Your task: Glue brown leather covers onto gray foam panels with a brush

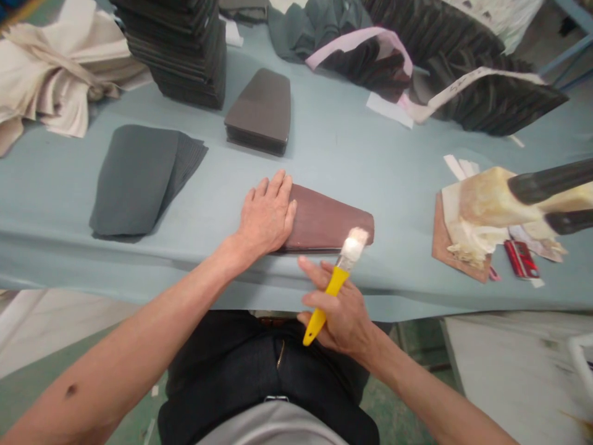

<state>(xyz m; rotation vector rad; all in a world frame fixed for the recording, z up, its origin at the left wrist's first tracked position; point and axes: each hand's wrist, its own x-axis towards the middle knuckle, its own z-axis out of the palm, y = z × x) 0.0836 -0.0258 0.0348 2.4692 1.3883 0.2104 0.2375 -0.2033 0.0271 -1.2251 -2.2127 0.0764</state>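
Note:
A small stack of reddish-brown tapered panels (328, 216) lies near the table's front edge. My left hand (269, 213) rests flat on the stack's left end, fingers stretched out. In my right hand (340, 309) is a paintbrush (330, 293) with a yellow handle, held between the fingers. Its pale bristles are over the front right corner of the stack; whether they touch it I cannot tell. Behind my left hand sits a stack of dark brown panels (262, 108). Further left lies a fanned pile of dark grey-green sheets (136, 179).
A tall stack of black panels (185, 55) and beige cloth (60, 68) occupy the back left. Bundled dark pieces (491, 99) line the back right. At right, a glue-stained container (491, 194) with black handles stands near a red box (522, 258) on the blue-green table cover (398, 179).

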